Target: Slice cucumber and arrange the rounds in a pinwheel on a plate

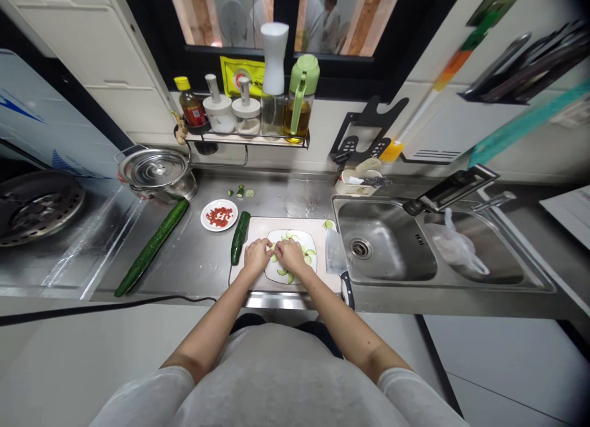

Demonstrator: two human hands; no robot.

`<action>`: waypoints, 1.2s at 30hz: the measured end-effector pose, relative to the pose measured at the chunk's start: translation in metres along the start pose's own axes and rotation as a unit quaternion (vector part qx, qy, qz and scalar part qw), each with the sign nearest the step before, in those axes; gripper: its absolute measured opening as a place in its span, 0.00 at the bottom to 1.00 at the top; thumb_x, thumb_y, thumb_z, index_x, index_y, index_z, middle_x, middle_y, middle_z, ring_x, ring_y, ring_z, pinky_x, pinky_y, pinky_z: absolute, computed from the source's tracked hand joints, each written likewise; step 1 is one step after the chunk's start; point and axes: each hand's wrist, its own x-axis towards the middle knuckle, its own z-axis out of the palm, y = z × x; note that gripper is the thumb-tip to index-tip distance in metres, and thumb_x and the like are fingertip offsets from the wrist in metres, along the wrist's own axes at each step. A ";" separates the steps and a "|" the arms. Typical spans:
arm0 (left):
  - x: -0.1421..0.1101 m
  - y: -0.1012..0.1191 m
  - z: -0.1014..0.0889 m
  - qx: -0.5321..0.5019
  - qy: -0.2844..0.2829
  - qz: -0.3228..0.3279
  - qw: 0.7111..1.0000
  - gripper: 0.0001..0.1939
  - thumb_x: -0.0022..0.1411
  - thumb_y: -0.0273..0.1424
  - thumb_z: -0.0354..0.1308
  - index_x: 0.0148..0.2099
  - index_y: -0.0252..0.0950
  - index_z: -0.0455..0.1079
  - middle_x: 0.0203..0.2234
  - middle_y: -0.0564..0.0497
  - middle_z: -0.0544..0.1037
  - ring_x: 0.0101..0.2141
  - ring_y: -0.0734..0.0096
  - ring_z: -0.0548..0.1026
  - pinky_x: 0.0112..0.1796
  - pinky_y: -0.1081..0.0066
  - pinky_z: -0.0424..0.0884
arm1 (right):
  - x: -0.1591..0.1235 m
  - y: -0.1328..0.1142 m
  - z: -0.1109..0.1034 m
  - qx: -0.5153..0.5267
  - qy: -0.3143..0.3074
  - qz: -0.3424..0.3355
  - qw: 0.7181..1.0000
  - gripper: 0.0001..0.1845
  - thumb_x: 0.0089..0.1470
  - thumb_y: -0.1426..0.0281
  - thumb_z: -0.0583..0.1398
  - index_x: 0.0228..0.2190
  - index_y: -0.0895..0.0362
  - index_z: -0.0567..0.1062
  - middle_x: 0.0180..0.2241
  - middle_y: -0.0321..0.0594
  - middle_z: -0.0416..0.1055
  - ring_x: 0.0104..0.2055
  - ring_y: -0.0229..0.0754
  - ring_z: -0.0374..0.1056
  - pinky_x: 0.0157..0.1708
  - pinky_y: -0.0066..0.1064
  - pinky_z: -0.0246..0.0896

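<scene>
Both of my hands meet over a white squarish plate (302, 238) that lies on a pale cutting board (258, 224). Thin cucumber slices (289, 278) with green rims are spread around the plate. My left hand (258, 256) reaches over the plate's left edge, its fingertips pinched on a pale green cucumber slice. Beside it, my right hand (291, 257) is curled over the middle of the plate; whatever is under its fingers is hidden. A cut length of cucumber (240, 238) rests along the board's left edge. At the right lies a cleaver (335, 252) with a black handle.
A small white plate of chopped red pieces (219, 216) and a long cucumber (152, 247) lie left. Cucumber ends (240, 191) sit behind. A lidded steel pot (157, 172) stands back left, a double sink (391, 242) right, and a condiment rack (258, 138) on the wall.
</scene>
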 end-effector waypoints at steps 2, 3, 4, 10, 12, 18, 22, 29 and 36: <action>0.000 0.000 0.000 0.001 0.000 -0.002 1.000 0.09 0.58 0.33 0.57 0.42 0.40 0.71 0.37 0.48 0.76 0.40 0.64 0.72 0.41 0.68 0.62 | 0.000 0.000 0.000 0.002 0.004 0.000 1.000 0.11 0.60 0.69 0.52 0.34 0.56 0.74 0.38 0.43 0.72 0.43 0.45 0.61 0.41 0.34 0.46; 0.000 0.000 -0.001 0.001 -0.001 -0.002 1.000 0.09 0.58 0.33 0.57 0.42 0.40 0.71 0.37 0.48 0.75 0.40 0.63 0.72 0.41 0.68 0.62 | 0.000 0.001 0.000 0.003 0.005 0.000 1.000 0.10 0.60 0.69 0.53 0.33 0.56 0.74 0.38 0.43 0.73 0.43 0.45 0.61 0.41 0.34 0.46; 0.000 0.000 -0.001 0.001 -0.001 -0.003 1.000 0.09 0.58 0.33 0.57 0.42 0.40 0.71 0.37 0.48 0.75 0.40 0.63 0.72 0.41 0.68 0.61 | 0.000 0.001 -0.001 0.004 0.007 0.001 1.000 0.10 0.60 0.69 0.53 0.33 0.56 0.74 0.37 0.43 0.73 0.43 0.45 0.61 0.41 0.34 0.46; 0.000 -0.001 0.000 0.001 0.000 -0.003 1.000 0.09 0.58 0.34 0.58 0.42 0.40 0.71 0.36 0.48 0.75 0.40 0.64 0.72 0.41 0.68 0.61 | 0.000 0.005 -0.003 0.013 0.027 0.011 0.999 0.10 0.59 0.69 0.53 0.33 0.56 0.74 0.38 0.42 0.73 0.43 0.45 0.61 0.40 0.33 0.46; 0.000 -0.001 0.000 0.002 -0.001 -0.005 1.000 0.09 0.58 0.34 0.58 0.42 0.40 0.71 0.36 0.48 0.75 0.40 0.64 0.72 0.41 0.68 0.61 | 0.001 0.005 -0.003 0.013 0.023 0.014 1.000 0.10 0.58 0.68 0.53 0.33 0.56 0.74 0.37 0.42 0.73 0.43 0.45 0.61 0.40 0.33 0.46; 0.001 0.000 -0.001 0.004 -0.002 -0.003 1.000 0.10 0.58 0.35 0.57 0.42 0.40 0.71 0.36 0.48 0.75 0.40 0.64 0.72 0.41 0.68 0.61 | 0.002 0.004 0.002 0.010 0.021 0.014 1.000 0.10 0.58 0.69 0.53 0.32 0.56 0.74 0.37 0.43 0.73 0.41 0.44 0.61 0.39 0.32 0.46; 0.001 0.000 0.001 0.002 0.003 -0.006 1.000 0.10 0.57 0.34 0.58 0.42 0.40 0.72 0.35 0.49 0.75 0.39 0.65 0.72 0.39 0.69 0.61 | 0.001 0.004 0.002 0.017 0.030 0.017 0.999 0.10 0.58 0.69 0.53 0.32 0.56 0.74 0.35 0.43 0.73 0.42 0.44 0.61 0.40 0.32 0.46; 0.000 -0.007 -0.011 -0.097 0.034 -0.039 0.994 0.09 0.57 0.34 0.58 0.40 0.39 0.73 0.29 0.53 0.75 0.31 0.72 0.71 0.31 0.75 0.59 | -0.005 0.026 -0.010 0.141 0.150 0.019 0.978 0.09 0.56 0.69 0.53 0.31 0.56 0.73 0.31 0.40 0.71 0.37 0.41 0.61 0.38 0.30 0.51; -0.017 -0.023 -0.019 -0.178 0.075 -0.049 0.980 0.09 0.55 0.35 0.57 0.38 0.38 0.73 0.26 0.55 0.73 0.28 0.74 0.70 0.30 0.76 0.59 | -0.041 0.064 -0.031 0.281 0.307 0.121 0.901 0.22 0.56 0.54 0.52 0.18 0.55 0.58 0.18 0.29 0.53 0.23 0.34 0.51 0.25 0.26 0.45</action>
